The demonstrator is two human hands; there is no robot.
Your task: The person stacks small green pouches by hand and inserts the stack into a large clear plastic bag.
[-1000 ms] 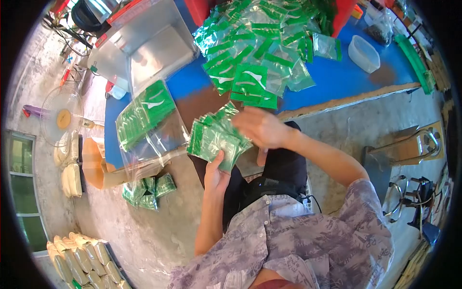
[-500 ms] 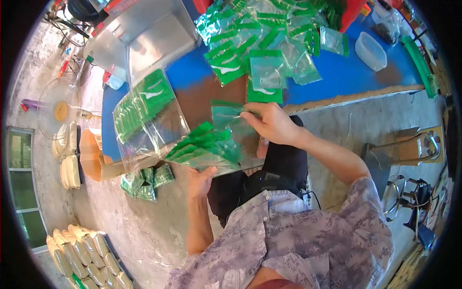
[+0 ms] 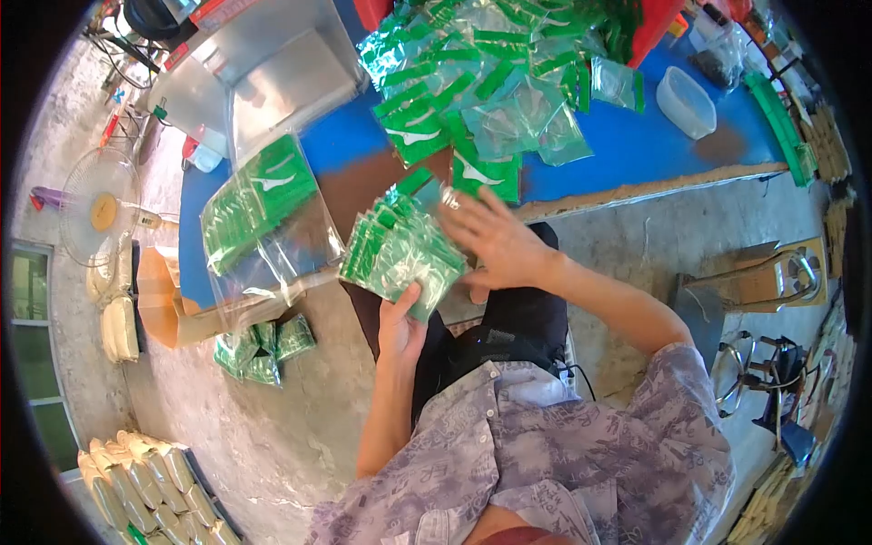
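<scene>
I have the left hand (image 3: 400,336) low over the lap, its forearm nearly straight ahead, palm up under a fan of green packets (image 3: 409,259). That grip is closed, thumb pressed on top of the fan's near edge. The right hand (image 3: 509,245) comes in from a bent elbow held wide, palm down; its grip is loose, fingers spread and the thumb well apart from them. Its fingertips reach the fan's far right corner, but they blur, so I can't tell whether they touch a packet.

On the left of the bench (image 3: 636,173) I see a clear bag (image 3: 289,283) with a tight row of green packets (image 3: 259,200) inside, its near end hanging over the edge. Farther back, a heap of packets (image 3: 509,86) spreads over the bench between the red walls (image 3: 661,32) of a container. A white tub (image 3: 686,104) sits right of the heap. More packets (image 3: 263,350) lie below, near a brown paper bag (image 3: 159,295).
</scene>
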